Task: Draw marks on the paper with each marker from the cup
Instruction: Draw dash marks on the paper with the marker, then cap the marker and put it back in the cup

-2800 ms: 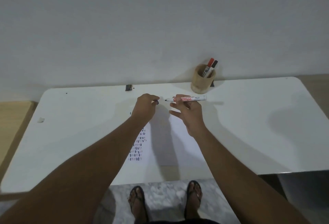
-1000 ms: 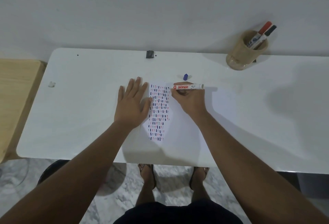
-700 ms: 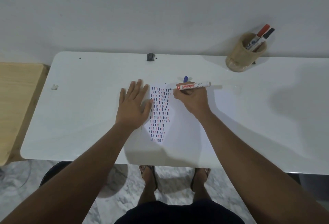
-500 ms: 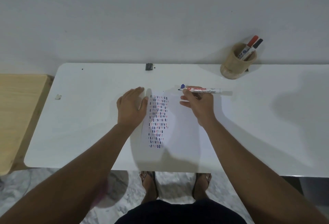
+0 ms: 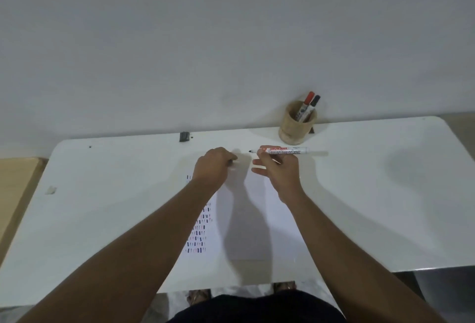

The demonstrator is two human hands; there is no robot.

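Desk (image 5: pixel 385 194): white, set against a pale wall; everything below is carried on it.
Paper (image 5: pixel 246 220): laid flat at the front middle of the desk, partly covered by both forearms; columns of short blue and red marks (image 5: pixel 199 235) are seen down its left part.
Right hand (image 5: pixel 280 171): raised over the paper's far edge; a marker (image 5: pixel 285 150) is pinched between thumb and forefinger, the other fingers spread loose.
Marker: held level, uncapped, its dark tip pointed left toward the left hand.
Left hand (image 5: pixel 213 166): curled into a loose fist just left of the tip; whether something small is held inside cannot be told.
Cup (image 5: pixel 295 127): tan, stood at the desk's back edge, behind the right hand.
Cup contents: two markers, a red-capped one (image 5: pixel 307 103) and a black-capped one (image 5: pixel 312 105), leaned to the right.
Black clip (image 5: pixel 184 136): at the back edge, left of the cup.
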